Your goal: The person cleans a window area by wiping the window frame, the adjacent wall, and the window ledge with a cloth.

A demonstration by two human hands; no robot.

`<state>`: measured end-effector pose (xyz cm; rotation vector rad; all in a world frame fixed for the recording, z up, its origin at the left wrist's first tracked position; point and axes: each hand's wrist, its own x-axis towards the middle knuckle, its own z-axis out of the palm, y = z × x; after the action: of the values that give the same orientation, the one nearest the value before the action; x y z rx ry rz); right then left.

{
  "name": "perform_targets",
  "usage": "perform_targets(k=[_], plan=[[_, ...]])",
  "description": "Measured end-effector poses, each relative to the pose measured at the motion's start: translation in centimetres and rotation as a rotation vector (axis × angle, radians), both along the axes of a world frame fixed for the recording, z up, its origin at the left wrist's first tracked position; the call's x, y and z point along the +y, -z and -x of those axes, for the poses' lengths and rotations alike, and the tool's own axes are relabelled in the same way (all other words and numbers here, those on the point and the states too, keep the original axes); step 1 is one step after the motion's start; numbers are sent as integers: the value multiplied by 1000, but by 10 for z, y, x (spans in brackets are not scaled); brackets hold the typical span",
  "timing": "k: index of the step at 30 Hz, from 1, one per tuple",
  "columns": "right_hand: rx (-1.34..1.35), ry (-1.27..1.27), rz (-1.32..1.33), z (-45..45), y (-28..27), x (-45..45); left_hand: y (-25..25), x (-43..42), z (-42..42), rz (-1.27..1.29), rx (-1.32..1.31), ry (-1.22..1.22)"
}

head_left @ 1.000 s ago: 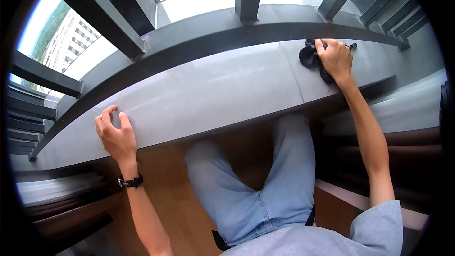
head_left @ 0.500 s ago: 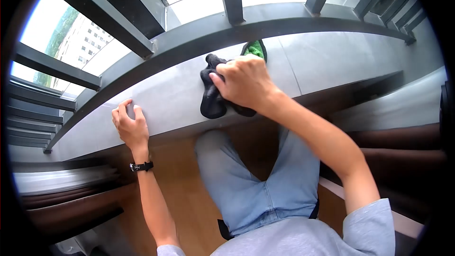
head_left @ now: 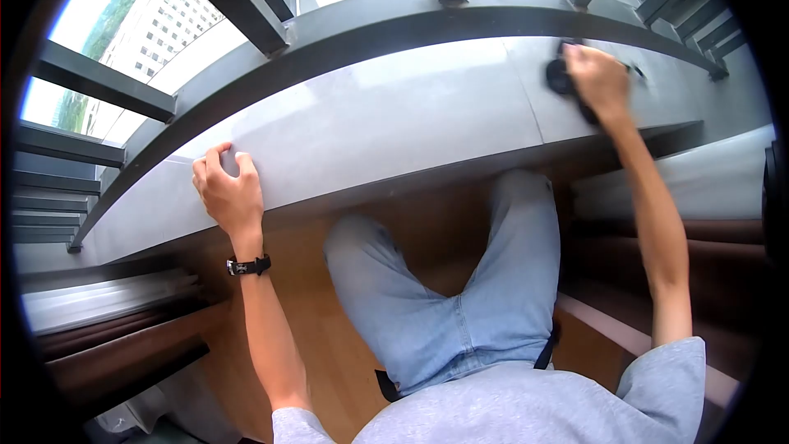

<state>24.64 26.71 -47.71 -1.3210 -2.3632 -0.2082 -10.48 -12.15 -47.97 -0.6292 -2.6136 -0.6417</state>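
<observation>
1. Here's the right hand (head_left: 600, 80), out toward the right end of the grey ledge (head_left: 370, 119), its fingers bunched tight over a black cloth (head_left: 560, 78).
2. The cloth sits right of the tile seam (head_left: 530, 111), beneath the palm, just short of the dark railing (head_left: 345, 30); loose folds poke out to the left and below.
3. That corner is smeared with blur, so I can't swear to the fabric or its exact outline.
4. Light and floppy, I'd judge: nothing fragile, easily squashed, liable to slide on smooth tile.
5. Best hold, to my eye? The gathered middle, pressed from above; a pinched edge would likely let the rest bunch or trail.
6. Over on the left, the left hand (head_left: 230, 189) is at the ledge, thumb apart from curled fingers, nothing visible in the gap.
</observation>
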Motion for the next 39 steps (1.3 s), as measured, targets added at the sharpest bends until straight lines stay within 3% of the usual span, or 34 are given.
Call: perform_targets(k=[5,7,10,16,19,24,26,29,32,35,37,39], plan=[[176,-534,25,147,-7,-156,5,-1,3,-45,8,31],[216,-670,65,153,-5,-183,9,-4,6,-31,24,52],[279,-672,130,100,-8,-158,13,-6,10,-46,7,65],[49,128,12,-93,-8,2,15,-5,10,-48,-3,44],[-1,238,11,-78,-9,1,12,-5,5,-21,-27,20],[295,-471,-31,101,6,-134,15,-8,9,-21,24,55],[214,-584,74,150,2,-185,23,-12,19,-26,51,83],[357,-712,105,123,2,-176,26,-14,27,-13,81,124],[329,-443,32,24,4,-94,19,-11,16,-41,44,114],[115,108,8,-87,-12,-18,22,-11,19,-19,50,74],[-40,227,-3,-109,-23,-6,14,-8,13,-7,19,24],[62,220,-22,-85,-11,-19,12,-5,10,17,2,14]])
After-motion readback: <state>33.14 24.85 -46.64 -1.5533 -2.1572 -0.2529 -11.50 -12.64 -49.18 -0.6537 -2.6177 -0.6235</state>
